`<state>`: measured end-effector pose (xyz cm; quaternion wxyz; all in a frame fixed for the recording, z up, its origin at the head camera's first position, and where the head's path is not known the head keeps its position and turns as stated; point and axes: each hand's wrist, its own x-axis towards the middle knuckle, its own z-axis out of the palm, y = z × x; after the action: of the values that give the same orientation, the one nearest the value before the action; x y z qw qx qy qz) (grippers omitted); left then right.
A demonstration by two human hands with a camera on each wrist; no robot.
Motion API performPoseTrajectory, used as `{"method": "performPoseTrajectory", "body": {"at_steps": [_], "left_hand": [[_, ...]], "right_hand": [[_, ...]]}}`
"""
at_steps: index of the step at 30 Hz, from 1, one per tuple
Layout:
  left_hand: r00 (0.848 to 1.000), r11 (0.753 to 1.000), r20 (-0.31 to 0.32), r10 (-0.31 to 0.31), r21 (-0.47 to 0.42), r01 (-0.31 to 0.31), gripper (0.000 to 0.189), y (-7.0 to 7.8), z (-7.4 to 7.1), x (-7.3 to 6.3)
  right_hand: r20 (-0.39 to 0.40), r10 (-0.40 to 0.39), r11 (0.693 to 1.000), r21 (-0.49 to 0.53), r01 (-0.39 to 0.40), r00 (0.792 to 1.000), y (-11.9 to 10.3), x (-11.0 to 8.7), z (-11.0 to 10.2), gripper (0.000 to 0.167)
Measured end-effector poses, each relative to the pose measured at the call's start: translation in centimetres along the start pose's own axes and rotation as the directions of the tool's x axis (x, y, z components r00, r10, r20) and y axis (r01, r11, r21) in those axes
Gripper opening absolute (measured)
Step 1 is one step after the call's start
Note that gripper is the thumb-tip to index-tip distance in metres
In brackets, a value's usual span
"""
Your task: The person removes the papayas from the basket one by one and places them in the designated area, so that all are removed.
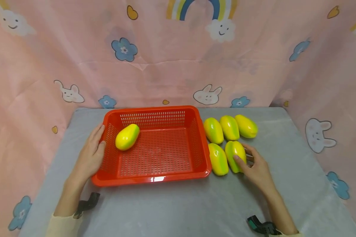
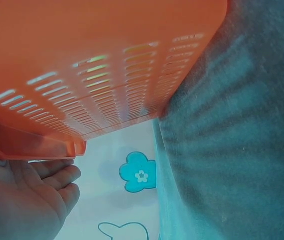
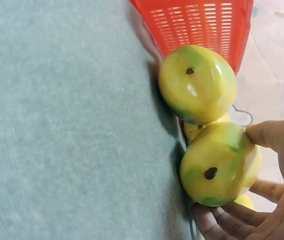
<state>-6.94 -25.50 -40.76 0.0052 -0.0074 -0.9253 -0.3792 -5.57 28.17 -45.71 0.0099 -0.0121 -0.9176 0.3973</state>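
Note:
A red plastic basket (image 1: pixel 154 179) stands on the table, with one yellow-green papaya (image 1: pixel 127 137) inside at its left. My left hand (image 1: pixel 90 154) rests against the basket's left side, its fingers fairly straight along the outer rim; in the left wrist view those fingers (image 2: pixel 64 177) lie under the rim. Right of the basket, my right hand (image 1: pixel 256 168) grips a glossy papaya (image 1: pixel 235 154) between thumb and fingers. In the right wrist view that papaya (image 3: pixel 217 167) shows its dark stem end, low by the table. Another papaya (image 1: pixel 218 159) lies between it and the basket.
Behind the gripped fruit lie a left papaya (image 1: pixel 213 130), a middle one (image 1: pixel 229 127) and a right one (image 1: pixel 246 126). A grey cloth (image 1: pixel 172 207) covers the table. Pink patterned curtains (image 1: pixel 166 75) hang at the back and sides.

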Motion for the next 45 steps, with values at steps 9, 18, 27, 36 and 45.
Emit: {"method": "performPoseTrajectory", "body": {"at_steps": [9,18,27,36,45], "left_hand": [[1.000,1.000,-0.007,0.006,-0.002,-0.006,0.062,-0.37,0.11,-0.10],[1.000,1.000,-0.010,0.009,-0.007,-0.009,0.061,-0.35,-0.06,-0.05],[1.000,1.000,-0.008,0.009,-0.007,-0.009,0.062,-0.45,0.01,-0.04],[0.999,0.999,-0.031,0.039,-0.009,-0.039,0.060,-0.55,0.10,0.04],[0.999,1.000,-0.023,0.025,-0.013,-0.025,0.061,-0.53,0.00,-0.05]], "right_hand": [[-0.023,0.006,1.000,-0.008,-0.006,1.000,0.25,0.00,0.41,0.065],[-0.023,0.003,1.000,-0.006,-0.003,1.000,-0.03,-0.08,0.49,0.066],[-0.033,-0.004,1.000,-0.010,0.004,0.999,0.16,0.06,0.18,0.070],[-0.061,-0.040,0.999,-0.004,0.040,0.997,0.15,0.03,0.12,0.066],[-0.055,-0.063,0.998,0.013,0.064,0.997,-0.47,0.12,0.65,0.064]]}}
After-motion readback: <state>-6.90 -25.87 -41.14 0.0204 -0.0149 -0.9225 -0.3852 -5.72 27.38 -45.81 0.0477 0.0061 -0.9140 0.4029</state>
